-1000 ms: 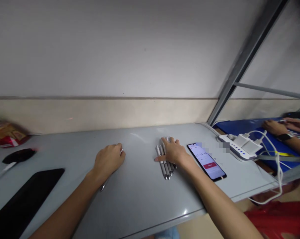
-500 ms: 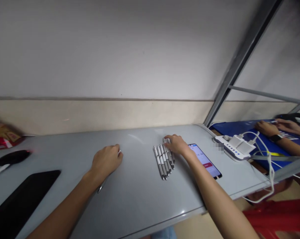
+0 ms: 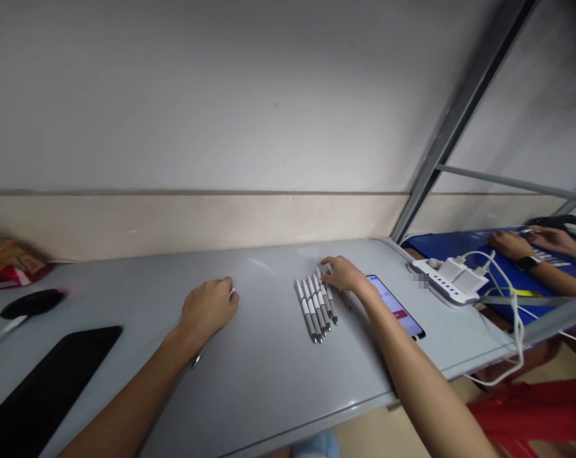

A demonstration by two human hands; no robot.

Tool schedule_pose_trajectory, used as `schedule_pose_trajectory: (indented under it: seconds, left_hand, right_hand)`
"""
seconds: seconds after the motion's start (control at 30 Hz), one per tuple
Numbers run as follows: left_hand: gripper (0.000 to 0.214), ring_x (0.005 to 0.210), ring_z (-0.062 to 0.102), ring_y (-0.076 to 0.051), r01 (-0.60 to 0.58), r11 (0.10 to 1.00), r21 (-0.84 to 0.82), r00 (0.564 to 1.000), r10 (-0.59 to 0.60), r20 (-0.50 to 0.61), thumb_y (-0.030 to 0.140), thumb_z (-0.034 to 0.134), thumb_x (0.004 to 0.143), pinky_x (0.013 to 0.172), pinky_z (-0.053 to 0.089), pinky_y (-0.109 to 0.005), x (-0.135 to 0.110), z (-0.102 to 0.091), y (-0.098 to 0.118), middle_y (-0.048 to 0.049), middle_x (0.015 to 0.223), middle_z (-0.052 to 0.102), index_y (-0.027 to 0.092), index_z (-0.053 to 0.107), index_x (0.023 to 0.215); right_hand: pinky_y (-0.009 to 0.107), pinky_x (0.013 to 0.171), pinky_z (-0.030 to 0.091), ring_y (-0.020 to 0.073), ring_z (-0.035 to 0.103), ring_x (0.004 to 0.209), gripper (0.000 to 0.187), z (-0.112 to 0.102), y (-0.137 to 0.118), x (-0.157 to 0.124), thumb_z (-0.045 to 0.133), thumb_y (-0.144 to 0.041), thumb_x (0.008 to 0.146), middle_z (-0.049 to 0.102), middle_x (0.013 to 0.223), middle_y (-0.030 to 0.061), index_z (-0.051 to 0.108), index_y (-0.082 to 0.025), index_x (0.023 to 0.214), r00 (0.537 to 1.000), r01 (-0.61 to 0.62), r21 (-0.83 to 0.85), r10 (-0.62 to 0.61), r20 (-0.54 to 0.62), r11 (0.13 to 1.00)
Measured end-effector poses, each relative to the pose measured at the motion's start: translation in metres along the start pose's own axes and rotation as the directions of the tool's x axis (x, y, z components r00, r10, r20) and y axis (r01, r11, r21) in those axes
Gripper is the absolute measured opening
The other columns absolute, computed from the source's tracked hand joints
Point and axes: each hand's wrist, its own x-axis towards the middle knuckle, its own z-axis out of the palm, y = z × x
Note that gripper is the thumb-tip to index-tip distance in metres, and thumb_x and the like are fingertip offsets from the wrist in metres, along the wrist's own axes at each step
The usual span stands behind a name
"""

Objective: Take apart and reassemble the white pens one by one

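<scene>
My left hand (image 3: 209, 308) rests on the grey table (image 3: 268, 381) as a loose fist closed around a pen, whose white end shows by the fingers and whose metal tip pokes out under the wrist. Several grey-and-white pens (image 3: 314, 306) lie side by side in a row at the table's middle. My right hand (image 3: 345, 275) sits at the far right end of that row, fingers curled and pinching the top of a pen (image 3: 347, 301) that lies slightly apart from the others.
A lit phone (image 3: 398, 310) lies right of the pens, partly under my forearm. A white power strip (image 3: 447, 280) with chargers and cables sits at the right edge. A black pad (image 3: 44, 381), black mouse (image 3: 30, 302) and red packet (image 3: 8, 267) are at left. Another person's hands (image 3: 526, 245) work on a blue table.
My right hand, which lay flat over the pens, has drawn back to their far right ends and curled, uncovering the row. My left hand has stayed put.
</scene>
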Motion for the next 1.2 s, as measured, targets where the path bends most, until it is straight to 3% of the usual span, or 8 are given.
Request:
schedule_pose_trajectory:
  seconds: [0.17,0.63,1.0,1.2]
  left_hand:
    - [0.031,0.082,0.065,-0.027,-0.002,1.0,-0.002,1.0,0.002,-0.002,0.028,0.034,0.087,0.062,0.043,-0.034,0.001,0.0,0.0,-0.0111,0.092,0.07,0.017,0.062,0.092]
    - [0.033,0.083,0.065,-0.026,0.006,1.0,-0.008,0.999,-0.006,0.039,0.03,0.035,0.087,0.064,0.044,-0.033,0.001,-0.003,0.0,-0.012,0.097,0.07,0.017,0.062,0.097]
    - [0.032,0.083,0.064,-0.025,0.003,1.0,-0.01,1.0,-0.003,0.03,0.03,0.034,0.088,0.063,0.042,-0.032,0.001,-0.002,-0.001,-0.0116,0.095,0.07,0.017,0.062,0.095]
    - [0.032,0.082,0.065,-0.026,0.0,1.0,-0.013,0.999,0.001,0.036,0.029,0.034,0.087,0.062,0.043,-0.032,0.0,-0.002,-0.001,-0.0114,0.095,0.07,0.017,0.062,0.095]
  right_hand:
    - [0.026,0.084,0.044,0.0211,0.062,0.096,0.053,-0.002,-0.002,-0.002,0.068,-0.027,0.072,0.06,0.117,0.0111,0.061,-0.022,0.124,1.0,-0.005,0.03,0.005,0.011,1.0]
    - [0.034,0.089,0.042,0.0277,0.053,0.11,0.047,0.001,-0.013,-0.006,0.064,-0.03,0.075,0.057,0.117,0.012,0.062,-0.024,0.121,0.998,-0.061,0.032,0.061,0.01,0.998]
    - [0.027,0.081,0.045,0.022,0.059,0.1,0.055,-0.004,0.008,0.002,0.074,-0.03,0.067,0.061,0.115,0.009,0.062,-0.024,0.121,0.998,-0.06,0.067,0.058,0.037,0.996]
    - [0.027,0.082,0.045,0.0216,0.06,0.1,0.048,0.0,0.009,0.005,0.07,-0.035,0.073,0.062,0.113,0.0095,0.064,-0.022,0.119,0.997,-0.077,0.067,0.078,-0.003,0.995]
